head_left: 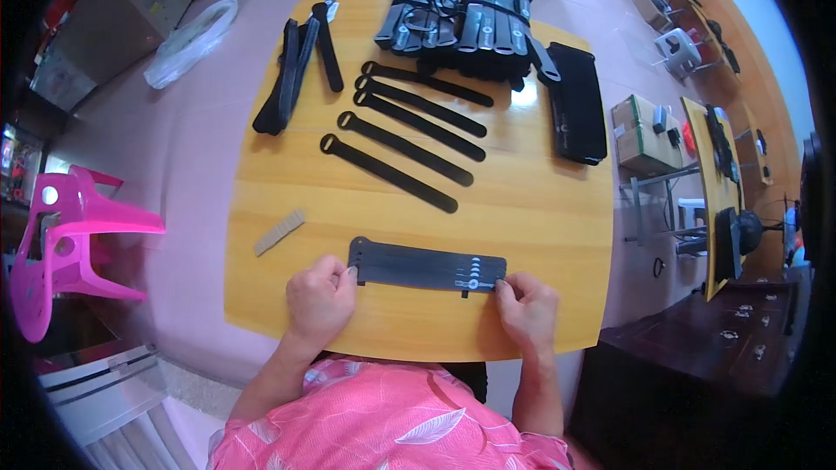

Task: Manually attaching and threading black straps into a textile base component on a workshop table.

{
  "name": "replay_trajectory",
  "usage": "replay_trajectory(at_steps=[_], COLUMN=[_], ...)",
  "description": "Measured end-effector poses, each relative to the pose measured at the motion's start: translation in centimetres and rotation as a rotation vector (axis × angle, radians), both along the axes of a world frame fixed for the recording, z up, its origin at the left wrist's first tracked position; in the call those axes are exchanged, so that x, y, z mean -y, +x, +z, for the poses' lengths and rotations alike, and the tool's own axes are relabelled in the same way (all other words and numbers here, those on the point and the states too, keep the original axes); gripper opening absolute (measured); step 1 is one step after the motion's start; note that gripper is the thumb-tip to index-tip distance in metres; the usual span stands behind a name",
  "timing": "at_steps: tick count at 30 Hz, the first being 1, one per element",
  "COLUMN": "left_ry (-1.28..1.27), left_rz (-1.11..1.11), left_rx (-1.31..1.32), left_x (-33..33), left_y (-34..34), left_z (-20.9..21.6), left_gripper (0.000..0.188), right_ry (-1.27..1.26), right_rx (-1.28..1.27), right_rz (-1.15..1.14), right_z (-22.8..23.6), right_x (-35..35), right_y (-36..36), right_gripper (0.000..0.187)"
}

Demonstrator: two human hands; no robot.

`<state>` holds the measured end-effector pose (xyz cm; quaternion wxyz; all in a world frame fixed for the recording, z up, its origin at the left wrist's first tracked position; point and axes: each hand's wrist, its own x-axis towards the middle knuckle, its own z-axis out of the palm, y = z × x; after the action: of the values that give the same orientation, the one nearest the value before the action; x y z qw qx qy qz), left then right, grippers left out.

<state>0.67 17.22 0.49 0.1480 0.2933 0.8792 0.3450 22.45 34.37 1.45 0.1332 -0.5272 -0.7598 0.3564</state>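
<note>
In the head view, the left hand (320, 298) and right hand (529, 306) curl, thumbs against fingers, pinching opposite ends of a flat, dark-grey stack of slotted straps (409, 266), pale-printed near its right end, at the near side of the surface (557, 226).

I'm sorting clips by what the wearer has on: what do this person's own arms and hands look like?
The left hand and right hand are bare, without gloves. The left forearm and right forearm are uncovered too, with no watch showing. The person wears a pink top printed with white leaf shapes.
</note>
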Motion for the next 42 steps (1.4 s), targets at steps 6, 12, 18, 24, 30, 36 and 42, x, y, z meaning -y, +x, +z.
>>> replay_trajectory(at_steps=[6, 12, 18, 24, 30, 36, 42], left_ry=[-0.005, -0.154, -0.226, 0.191, 0.241, -0.109, -0.138], left_rz=[-0.008, -0.12, -0.154, -0.086, -0.603, -0.699, -0.709], left_rx=[0.023, -0.091, -0.109, -0.029, -0.472, -0.46, -0.484], left_x=[0.0, 0.1, 1.3, 3.4, 1.6, 1.6, 1.4], left_y=[-0.2, -1.2, -2.3, -2.4, 1.7, 0.8, 1.0], left_z=[0.2, 1.0, 1.5, 0.6, 1.8, -0.9, -0.6], left_gripper=[0.015, 0.022, 0.027, 0.02, 0.06, 0.077, 0.069], right_ry=[0.041, 0.069, 0.046, -0.066, 0.536, 0.559, 0.447], right_rx=[0.029, 0.139, 0.14, -0.109, -0.071, 0.128, 0.32], right_rz=[-0.002, -0.036, -0.049, -0.026, 0.518, 0.535, 0.479], right_z=[-0.2, 0.2, -0.2, 0.7, 1.5, -1.5, -1.6], right_x=[0.1, 0.3, -0.1, 0.9, 5.4, 7.6, 5.4], right_y=[-0.3, -0.8, -0.4, 0.8, -4.2, -4.3, -0.3], right_gripper=[0.014, 0.017, 0.024, 0.016, 0.038, 0.075, 0.078])
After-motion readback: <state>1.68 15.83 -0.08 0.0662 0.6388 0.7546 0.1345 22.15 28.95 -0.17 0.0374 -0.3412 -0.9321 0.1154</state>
